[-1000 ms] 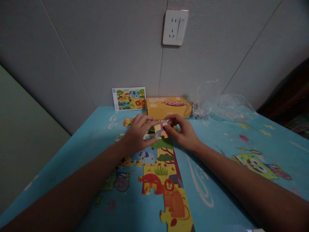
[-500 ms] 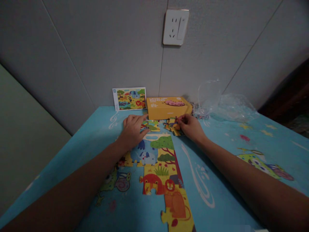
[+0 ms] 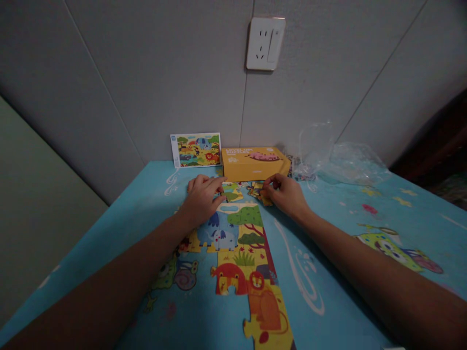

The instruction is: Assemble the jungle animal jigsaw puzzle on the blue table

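A partly joined jigsaw puzzle [image 3: 242,238] lies on the blue cloth, showing elephants, a tree and a lion. Beyond its far edge, loose puzzle pieces [image 3: 232,192] lie in front of the yellow box. My left hand [image 3: 204,197] rests at the left end of these pieces, thumb and fingers apart, covering some of them. To the right, the thumb and fingers of my right hand [image 3: 286,194] pinch a puzzle piece [image 3: 266,200] over a small pile of pieces [image 3: 254,188]. The fingers partly hide that piece, so its picture is unclear.
A yellow puzzle box [image 3: 251,167] stands by the wall, with a picture card [image 3: 197,149] leaning upright to its left. Crumpled clear plastic bags [image 3: 350,163] lie at the back right. A socket panel [image 3: 265,43] is on the wall above. Cartoon prints cover the cloth [image 3: 138,204].
My right hand has shifted slightly left and the piece at its fingertips has lowered and turned among the pile. My left hand has barely moved.
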`<action>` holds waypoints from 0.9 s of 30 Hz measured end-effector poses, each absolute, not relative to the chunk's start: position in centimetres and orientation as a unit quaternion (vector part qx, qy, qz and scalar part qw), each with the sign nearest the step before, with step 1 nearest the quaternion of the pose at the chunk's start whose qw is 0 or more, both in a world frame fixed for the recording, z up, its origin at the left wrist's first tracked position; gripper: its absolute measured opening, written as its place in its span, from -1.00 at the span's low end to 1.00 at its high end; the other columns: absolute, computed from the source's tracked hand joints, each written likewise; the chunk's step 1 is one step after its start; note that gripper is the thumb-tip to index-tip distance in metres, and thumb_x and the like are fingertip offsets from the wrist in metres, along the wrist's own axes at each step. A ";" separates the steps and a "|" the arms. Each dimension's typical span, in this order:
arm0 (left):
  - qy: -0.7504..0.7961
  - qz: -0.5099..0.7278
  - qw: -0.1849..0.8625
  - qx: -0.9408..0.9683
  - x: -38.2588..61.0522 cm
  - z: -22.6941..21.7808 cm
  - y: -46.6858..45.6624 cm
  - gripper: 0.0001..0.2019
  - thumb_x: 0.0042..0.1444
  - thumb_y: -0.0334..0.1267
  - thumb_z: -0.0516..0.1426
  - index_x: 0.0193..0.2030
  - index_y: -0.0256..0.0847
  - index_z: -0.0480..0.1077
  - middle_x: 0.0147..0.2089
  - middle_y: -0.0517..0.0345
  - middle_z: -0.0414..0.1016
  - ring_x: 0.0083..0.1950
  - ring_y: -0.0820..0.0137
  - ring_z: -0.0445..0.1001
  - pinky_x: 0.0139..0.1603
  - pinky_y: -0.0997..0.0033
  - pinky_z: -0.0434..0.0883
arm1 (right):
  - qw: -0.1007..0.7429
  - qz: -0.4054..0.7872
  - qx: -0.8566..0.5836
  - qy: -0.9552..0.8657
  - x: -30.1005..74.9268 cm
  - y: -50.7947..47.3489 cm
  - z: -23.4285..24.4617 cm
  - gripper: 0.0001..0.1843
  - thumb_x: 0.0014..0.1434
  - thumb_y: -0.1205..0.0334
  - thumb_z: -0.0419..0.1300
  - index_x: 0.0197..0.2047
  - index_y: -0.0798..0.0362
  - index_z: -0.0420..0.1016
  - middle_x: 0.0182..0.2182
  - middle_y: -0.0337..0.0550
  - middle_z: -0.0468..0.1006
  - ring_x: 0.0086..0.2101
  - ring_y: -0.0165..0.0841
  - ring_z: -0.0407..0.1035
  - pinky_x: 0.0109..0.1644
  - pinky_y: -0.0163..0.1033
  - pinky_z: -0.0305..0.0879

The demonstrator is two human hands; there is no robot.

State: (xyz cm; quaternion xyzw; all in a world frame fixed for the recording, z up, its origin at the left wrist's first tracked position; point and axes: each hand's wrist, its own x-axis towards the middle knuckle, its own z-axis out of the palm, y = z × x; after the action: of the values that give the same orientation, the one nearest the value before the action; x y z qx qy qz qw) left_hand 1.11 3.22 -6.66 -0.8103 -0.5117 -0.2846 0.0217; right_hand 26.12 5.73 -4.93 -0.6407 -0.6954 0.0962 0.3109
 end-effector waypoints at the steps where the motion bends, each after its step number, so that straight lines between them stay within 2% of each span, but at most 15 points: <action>1: -0.509 -0.286 0.024 -0.812 1.1 -6.7 3.2 -0.52 0.14 -0.26 0.23 0.21 -0.18 0.34 -0.08 0.10 0.60 -0.01 0.15 0.30 0.05 0.08 0.18 | 0.324 0.095 -0.622 -0.707 25.9 5.5 -4.9 -0.82 0.06 0.25 0.13 -0.31 0.07 0.54 -0.47 -0.19 0.51 -0.46 -0.36 0.32 -0.38 -0.27 0.07; 11: -0.500 -0.296 0.028 -0.813 1.3 -6.7 3.4 -0.48 0.06 -0.37 0.17 0.21 -0.16 0.35 -0.16 0.13 0.59 -0.08 0.17 0.32 -0.01 0.10 0.20 | 0.356 0.132 -0.523 -0.763 24.5 4.2 -5.4 -0.87 0.09 0.22 0.17 -0.39 0.07 0.50 -0.50 -0.15 0.51 -0.51 -0.37 0.28 -0.38 -0.23 0.12; 20: -0.478 -0.286 0.028 -0.830 1.3 -6.6 3.3 -0.47 0.04 -0.39 0.14 0.21 -0.24 0.34 -0.17 0.10 0.56 -0.08 0.17 0.29 0.03 0.08 0.19 | 0.359 0.140 -0.509 -0.769 24.3 3.8 -5.1 -0.90 0.08 0.26 0.16 -0.38 0.06 0.49 -0.52 -0.15 0.49 -0.51 -0.37 0.27 -0.38 -0.22 0.12; 27: -0.454 -0.291 0.038 -0.841 1.4 -6.1 2.9 -0.49 0.05 -0.41 0.12 0.19 -0.24 0.35 -0.16 0.08 0.55 -0.09 0.18 0.29 0.02 0.08 0.19 | 0.359 0.150 -0.497 -0.776 24.4 3.9 -5.5 -0.89 0.10 0.24 0.16 -0.35 0.06 0.50 -0.45 -0.12 0.54 -0.47 -0.35 0.32 -0.36 -0.21 0.18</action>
State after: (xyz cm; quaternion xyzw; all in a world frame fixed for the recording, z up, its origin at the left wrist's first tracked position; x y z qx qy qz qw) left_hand 1.44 2.93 -6.09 -0.8410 -0.4544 -0.2912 0.0383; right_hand 24.38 3.90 -5.46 -0.4965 -0.7760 0.1501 0.3588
